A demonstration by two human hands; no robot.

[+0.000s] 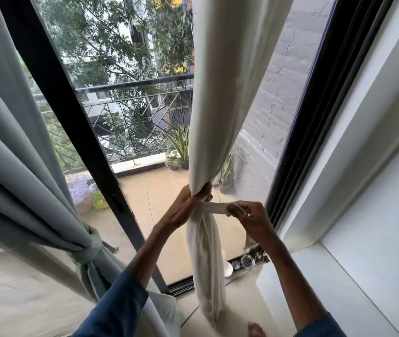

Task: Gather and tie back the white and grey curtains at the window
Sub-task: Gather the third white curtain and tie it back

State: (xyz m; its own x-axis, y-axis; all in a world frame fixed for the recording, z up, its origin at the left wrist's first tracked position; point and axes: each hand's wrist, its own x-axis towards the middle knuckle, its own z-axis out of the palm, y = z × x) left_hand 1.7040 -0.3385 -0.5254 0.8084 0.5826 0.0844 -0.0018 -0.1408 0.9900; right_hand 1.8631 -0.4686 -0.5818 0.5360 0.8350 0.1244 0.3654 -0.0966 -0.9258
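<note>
The white curtain (pixel 227 81) hangs in the middle of the window, bunched into a narrow bundle at waist height. My left hand (pixel 188 205) grips the gathered bundle from the left. A white tie band (pixel 214 207) wraps across the bundle just below that grip, and my right hand (pixel 249 214) pinches its free end to the right. Below the band the white cloth falls in a loose tail toward the floor. The grey curtain (pixel 11 147) fills the left side, cinched by a knotted grey tie (pixel 91 251).
A black sliding door frame (pixel 71 122) runs diagonally between the curtains. A white ledge (pixel 315 283) and wall stand at the right. A white globe lamp (pixel 227 268), a cable and small clear items lie on the floor by the door track. My bare foot (pixel 256 330) shows below.
</note>
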